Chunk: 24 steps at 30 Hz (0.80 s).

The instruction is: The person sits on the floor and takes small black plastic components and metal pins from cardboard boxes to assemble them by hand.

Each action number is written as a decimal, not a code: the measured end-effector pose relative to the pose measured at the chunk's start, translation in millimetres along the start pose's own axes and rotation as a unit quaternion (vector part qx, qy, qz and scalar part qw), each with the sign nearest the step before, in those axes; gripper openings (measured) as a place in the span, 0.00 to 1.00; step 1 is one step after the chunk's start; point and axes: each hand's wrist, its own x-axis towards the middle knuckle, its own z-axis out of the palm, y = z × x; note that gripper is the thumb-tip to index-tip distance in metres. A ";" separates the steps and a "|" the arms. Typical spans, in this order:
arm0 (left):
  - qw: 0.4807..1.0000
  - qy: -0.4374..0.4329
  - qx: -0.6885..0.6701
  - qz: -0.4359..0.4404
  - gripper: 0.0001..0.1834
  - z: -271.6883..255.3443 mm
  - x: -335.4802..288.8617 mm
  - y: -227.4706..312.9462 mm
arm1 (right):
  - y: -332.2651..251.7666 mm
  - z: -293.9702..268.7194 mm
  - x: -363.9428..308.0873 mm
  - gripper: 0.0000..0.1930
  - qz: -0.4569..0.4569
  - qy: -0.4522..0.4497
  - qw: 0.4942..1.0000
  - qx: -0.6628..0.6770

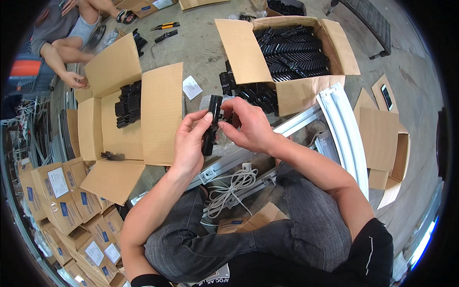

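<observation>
A long, narrow black part (208, 143), glossy and looking like plastic, stands nearly upright in front of me. My left hand (189, 143) grips it, with the thumb across its face. From the other side my right hand (249, 125) is closed in a pinch, thumb and fingers against the part's edge; any small piece between them is hidden. To the left is an open cardboard box (162, 112) with a bundle of similar black parts (128, 105) inside. A fuller box (301, 95) at the far right holds rows of black parts (291, 52), and more loose ones (258, 95) lie beside it.
White metal rails (342, 129) and a coiled grey cable (234, 189) lie before my legs. Stacked cartons (60, 191) fill the lower left. A phone (386, 97) rests on cardboard at right. Another person's hand (74, 79) is near the left box. A cutter (165, 26) lies on the floor.
</observation>
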 end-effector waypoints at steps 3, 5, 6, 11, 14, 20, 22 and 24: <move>1.000 -0.002 0.015 -0.007 0.14 1.7 -0.4 1.5 | 7.3 1.8 1.6 0.11 -0.053 -0.011 0.999 -0.006; 1.000 0.003 0.001 -0.009 0.14 1.3 -0.1 1.2 | 11.0 -1.0 2.2 0.11 -0.053 -0.036 0.997 -0.033; 1.000 0.002 0.002 -0.009 0.14 1.2 -0.3 1.7 | 11.7 -2.3 2.1 0.13 -0.054 -0.061 0.995 -0.061; 1.000 -0.003 -0.014 -0.019 0.14 0.3 -0.3 1.8 | 3.4 0.8 1.0 0.11 -0.051 -0.001 0.998 -0.027; 0.999 -0.021 -0.027 -0.030 0.14 -0.4 -0.1 1.9 | 7.2 1.0 1.1 0.11 -0.079 0.003 0.996 -0.041; 0.997 -0.031 -0.052 -0.045 0.13 -3.0 1.9 -0.1 | 3.5 -0.9 1.5 0.10 -0.093 -0.002 0.993 -0.073; 0.997 -0.034 -0.054 -0.047 0.14 -2.9 2.7 0.0 | 4.3 2.0 1.6 0.09 -0.103 0.046 0.993 -0.038; 0.997 -0.037 -0.056 -0.049 0.14 -3.3 2.8 0.1 | 8.0 2.6 2.3 0.11 -0.126 0.036 0.990 -0.049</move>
